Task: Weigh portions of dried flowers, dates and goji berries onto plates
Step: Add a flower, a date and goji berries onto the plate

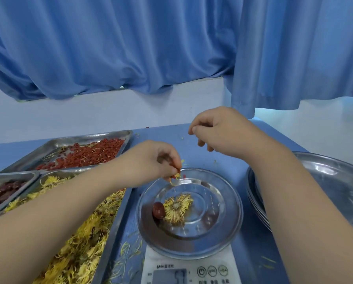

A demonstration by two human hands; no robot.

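A steel plate sits on a white kitchen scale. On the plate lie one dried yellow flower and one dark red date. My left hand hovers over the plate's far left rim and pinches a small clump of goji berries and yellow petals. My right hand is raised behind the plate, fingers curled, thumb against the forefinger; I cannot tell whether anything is between them.
Left of the scale stand steel trays: goji berries at the back, dried flowers in front, dates at the far left. A stack of steel plates is on the right. Petals litter the blue table. A blue curtain hangs behind.
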